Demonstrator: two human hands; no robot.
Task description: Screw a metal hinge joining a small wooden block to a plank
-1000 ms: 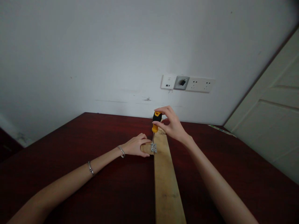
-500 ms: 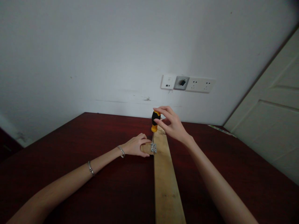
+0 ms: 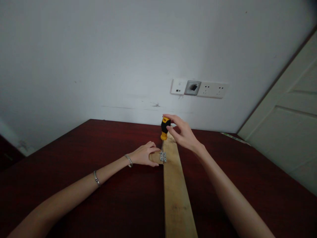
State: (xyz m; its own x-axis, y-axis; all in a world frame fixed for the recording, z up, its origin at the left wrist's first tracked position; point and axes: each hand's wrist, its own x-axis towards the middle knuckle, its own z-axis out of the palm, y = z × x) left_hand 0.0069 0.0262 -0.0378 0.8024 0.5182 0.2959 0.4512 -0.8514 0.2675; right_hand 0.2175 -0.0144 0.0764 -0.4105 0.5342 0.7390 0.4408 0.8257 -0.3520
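My right hand (image 3: 182, 134) grips the yellow-and-black handle of a screwdriver (image 3: 165, 127), which stands nearly upright. Its shaft runs down to a small metal hinge (image 3: 162, 156); the tip is at the hinge's upper left part. One leaf of the hinge lies on a long wooden plank (image 3: 174, 191), the other on a short wood block (image 3: 155, 157). My left hand (image 3: 143, 154) is closed around that block, thumb and fingers on opposite sides, pressing it against the plank's left edge.
The dark red tabletop (image 3: 111, 205) carries the plank, which runs from the front edge toward the wall. Behind the table is a white wall with a row of sockets (image 3: 199, 88). A white panelled door (image 3: 292, 132) stands at the right, with a thin patterned strip (image 3: 235, 138) near it.
The fingers of my right hand have shifted slightly on the screwdriver handle, which looks a little turned. My left hand, the block and the plank stay in place.
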